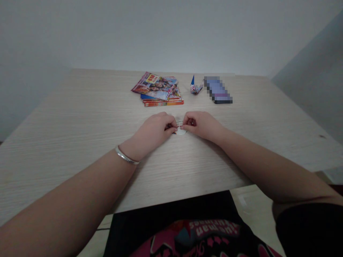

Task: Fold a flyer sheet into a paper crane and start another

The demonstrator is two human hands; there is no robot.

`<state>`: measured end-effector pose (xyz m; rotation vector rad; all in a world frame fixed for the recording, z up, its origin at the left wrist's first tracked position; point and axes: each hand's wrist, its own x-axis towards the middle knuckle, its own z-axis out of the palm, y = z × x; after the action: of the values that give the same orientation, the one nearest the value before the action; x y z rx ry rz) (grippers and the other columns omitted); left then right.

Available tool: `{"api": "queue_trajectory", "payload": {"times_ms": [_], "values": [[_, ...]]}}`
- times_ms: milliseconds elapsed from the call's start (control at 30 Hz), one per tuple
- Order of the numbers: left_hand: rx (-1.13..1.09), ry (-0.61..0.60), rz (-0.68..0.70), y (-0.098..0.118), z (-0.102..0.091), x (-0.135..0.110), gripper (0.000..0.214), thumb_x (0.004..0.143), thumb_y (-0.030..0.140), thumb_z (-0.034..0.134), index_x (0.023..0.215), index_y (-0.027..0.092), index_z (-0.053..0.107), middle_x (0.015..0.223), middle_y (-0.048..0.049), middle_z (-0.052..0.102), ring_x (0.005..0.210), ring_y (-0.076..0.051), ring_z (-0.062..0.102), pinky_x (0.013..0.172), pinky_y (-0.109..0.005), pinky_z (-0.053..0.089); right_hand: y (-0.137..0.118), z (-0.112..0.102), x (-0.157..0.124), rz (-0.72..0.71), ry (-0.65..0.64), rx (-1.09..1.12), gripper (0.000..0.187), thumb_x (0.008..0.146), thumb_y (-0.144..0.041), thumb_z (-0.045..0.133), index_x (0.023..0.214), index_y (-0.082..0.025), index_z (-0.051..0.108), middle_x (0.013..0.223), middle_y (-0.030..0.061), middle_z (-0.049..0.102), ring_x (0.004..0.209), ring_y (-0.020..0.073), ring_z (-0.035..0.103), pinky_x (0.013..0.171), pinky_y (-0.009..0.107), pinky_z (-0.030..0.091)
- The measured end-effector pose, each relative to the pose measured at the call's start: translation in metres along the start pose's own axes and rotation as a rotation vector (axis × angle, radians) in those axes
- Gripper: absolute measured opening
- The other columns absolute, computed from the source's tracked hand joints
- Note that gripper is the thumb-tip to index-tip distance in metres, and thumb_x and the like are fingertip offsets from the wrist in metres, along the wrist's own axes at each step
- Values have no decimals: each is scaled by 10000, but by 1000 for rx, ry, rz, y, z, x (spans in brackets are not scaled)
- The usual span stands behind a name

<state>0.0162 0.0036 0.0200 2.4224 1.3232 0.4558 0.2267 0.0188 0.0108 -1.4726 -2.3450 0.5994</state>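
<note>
Both my hands meet at the middle of the light wooden table (80, 117). My left hand (155, 129), with a silver bangle on its wrist, and my right hand (201, 124) are closed, fingertips pinched on a small folded piece of paper (180, 131), whitish with a red edge, that lies on the tabletop between them. Most of the paper is hidden under my fingers.
A stack of colourful printed paper sheets (158, 92) lies at the back centre. To its right stands a small folded paper crane (195, 87), then a dark phone (218, 91). A grey wall rises behind the table; the table's near edge is by my lap.
</note>
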Motion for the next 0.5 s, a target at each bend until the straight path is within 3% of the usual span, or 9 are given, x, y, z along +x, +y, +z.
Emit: {"api": "queue_trajectory", "payload": {"times_ms": [200,333,500], "values": [[24,-93,75,-1,-8,-2,235,931,108,600,1087,145,772,1039,-75,759,955,-209,675,902,-334,521,6,-2,-2,7,0,12,102,889,-293,760,854,-205,721,797,0,733,683,127,580,659,280,378],[102,-67,181,-5,-5,-1,288,983,120,549,1149,150,783,1103,-91,769,1066,-233,686,1022,-375,514,9,-1,-2,-29,49,-14,96,896,-276,746,835,-210,710,764,-13,718,673,126,581,683,286,378],[251,-74,214,-2,-2,-2,335,1025,160,517,1253,139,760,1152,-128,747,1090,-281,679,1031,-436,526,8,1,0,-78,78,-65,98,899,-233,711,814,-203,672,763,-8,710,679,133,578,682,284,360]]}}
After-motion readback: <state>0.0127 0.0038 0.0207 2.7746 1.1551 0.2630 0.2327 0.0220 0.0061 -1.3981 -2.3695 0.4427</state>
